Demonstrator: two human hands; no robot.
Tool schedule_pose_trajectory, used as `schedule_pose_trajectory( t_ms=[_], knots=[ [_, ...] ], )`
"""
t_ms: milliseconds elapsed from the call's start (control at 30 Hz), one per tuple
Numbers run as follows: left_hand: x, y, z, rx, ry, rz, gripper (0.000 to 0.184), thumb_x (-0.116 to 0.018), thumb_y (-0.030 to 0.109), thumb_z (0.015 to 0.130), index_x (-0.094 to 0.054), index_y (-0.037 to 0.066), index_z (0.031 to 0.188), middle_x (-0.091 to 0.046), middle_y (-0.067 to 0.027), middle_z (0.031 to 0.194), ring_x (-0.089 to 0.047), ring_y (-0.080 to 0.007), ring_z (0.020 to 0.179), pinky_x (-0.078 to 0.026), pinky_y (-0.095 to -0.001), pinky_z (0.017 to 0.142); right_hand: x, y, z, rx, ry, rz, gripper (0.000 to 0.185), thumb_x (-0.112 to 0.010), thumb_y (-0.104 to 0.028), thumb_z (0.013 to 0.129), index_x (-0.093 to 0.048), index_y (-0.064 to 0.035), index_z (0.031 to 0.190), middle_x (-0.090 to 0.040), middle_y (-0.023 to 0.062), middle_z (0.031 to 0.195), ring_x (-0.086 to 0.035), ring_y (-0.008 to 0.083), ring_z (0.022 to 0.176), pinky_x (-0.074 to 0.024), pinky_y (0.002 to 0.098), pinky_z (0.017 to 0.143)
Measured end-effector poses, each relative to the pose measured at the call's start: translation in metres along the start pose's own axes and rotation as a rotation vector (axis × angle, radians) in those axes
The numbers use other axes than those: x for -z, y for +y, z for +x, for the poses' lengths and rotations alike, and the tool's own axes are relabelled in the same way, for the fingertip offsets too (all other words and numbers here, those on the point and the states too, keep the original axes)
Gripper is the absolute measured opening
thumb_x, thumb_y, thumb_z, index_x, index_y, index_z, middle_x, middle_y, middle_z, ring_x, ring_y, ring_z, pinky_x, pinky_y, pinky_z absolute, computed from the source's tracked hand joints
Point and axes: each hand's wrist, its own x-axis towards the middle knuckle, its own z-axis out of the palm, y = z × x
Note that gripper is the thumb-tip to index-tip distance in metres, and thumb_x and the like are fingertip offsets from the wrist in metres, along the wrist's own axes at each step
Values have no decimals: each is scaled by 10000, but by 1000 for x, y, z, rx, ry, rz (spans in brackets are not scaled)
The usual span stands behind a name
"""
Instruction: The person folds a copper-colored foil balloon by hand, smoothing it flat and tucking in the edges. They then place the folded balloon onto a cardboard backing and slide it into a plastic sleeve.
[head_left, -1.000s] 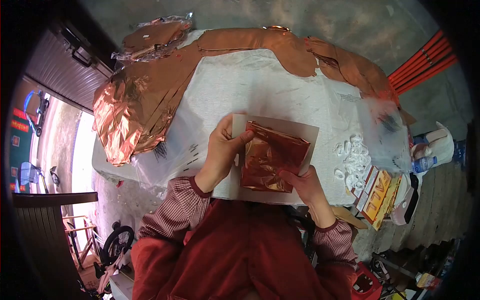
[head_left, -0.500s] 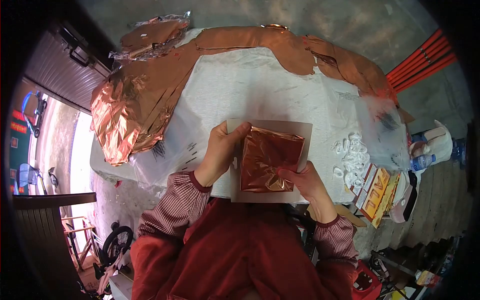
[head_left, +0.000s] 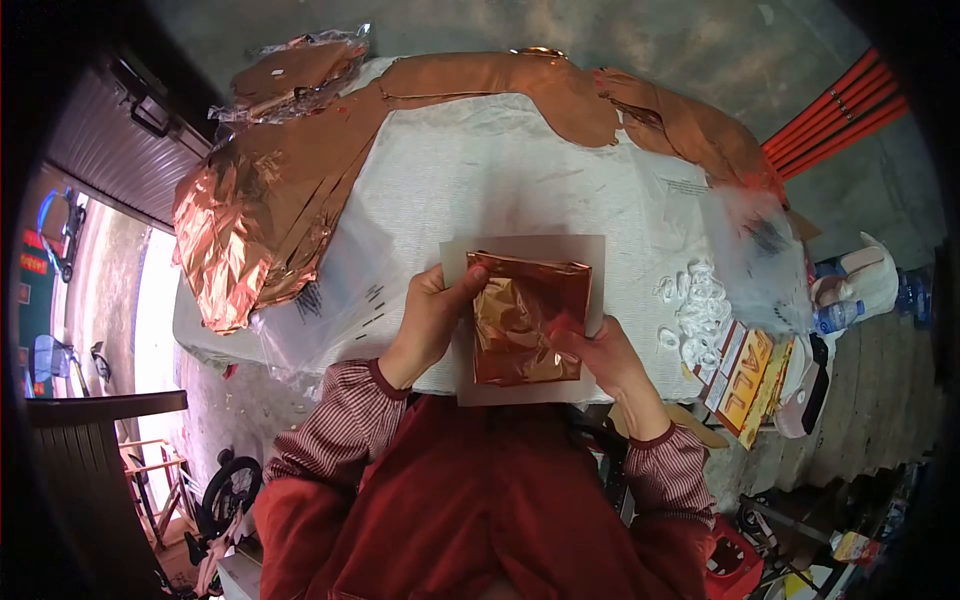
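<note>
A folded square of shiny copper-red foil (head_left: 530,335) lies on a larger pale translucent sheet (head_left: 590,262), both held up over the near edge of the white table. My left hand (head_left: 428,318) grips the left side, its thumb on the foil's upper left corner and its fingers behind the sheet. On the lower right, my right hand (head_left: 608,358) pinches foil and sheet together, thumb on top. The foil's surface is creased and reflective. The fingers behind the sheet are mostly hidden.
Copper foil pieces (head_left: 230,245) curve round the left and far edges of the white table (head_left: 455,180). At the right are white rings (head_left: 695,310), clear plastic bags (head_left: 765,260), a yellow-and-red printed packet (head_left: 742,385) and a water bottle (head_left: 838,316). Red poles (head_left: 840,115) stand beyond.
The foil and sheet have shifted slightly left and turned from a tilt to nearly straight. Both hands keep their hold and have moved a little left with them.
</note>
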Motion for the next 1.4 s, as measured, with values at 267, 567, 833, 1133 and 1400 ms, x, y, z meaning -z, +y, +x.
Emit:
schedule_pose_trajectory(
  t_ms=[267,567,833,1133,1400],
  knots=[
    [6,-15,-4,56,-7,107,216,-582,166,960,-658,-2,1073,-693,-46,943,-633,-101,810,-512,-250,710,9,1,25,182,117,219,168,-562,-131,969,-663,1,994,-668,7,861,-574,51,733,-453,196,679],
    [3,-16,-3,99,-18,48,209,-573,138,960,-656,-5,1087,-693,-50,959,-638,-107,815,-519,-258,709,10,7,31,135,84,256,175,-563,-149,971,-669,-10,981,-670,8,870,-590,53,773,-457,202,700],
    [0,-5,2,51,22,-164,219,-566,148,963,-626,-9,1105,-680,-51,1019,-640,-123,881,-514,-268,780,11,4,-1,-13,-16,66,165,-579,-64,941,-636,3,1080,-670,27,961,-603,88,855,-466,234,794],
    [0,-2,-23,166,-81,-23,359,-638,114,911,-530,-28,1222,-647,-93,1113,-624,-143,973,-501,-277,859,8,11,3,80,129,146,121,-571,-52,942,-666,-21,1010,-671,22,884,-585,67,737,-467,211,653],
    [-2,1,-41,223,-187,246,480,-698,48,844,-477,-27,1263,-636,-81,1127,-597,-137,1004,-470,-281,908,9,4,1,30,130,274,95,-591,-107,943,-665,-48,936,-659,5,829,-544,53,625,-429,201,538]
  ],
)
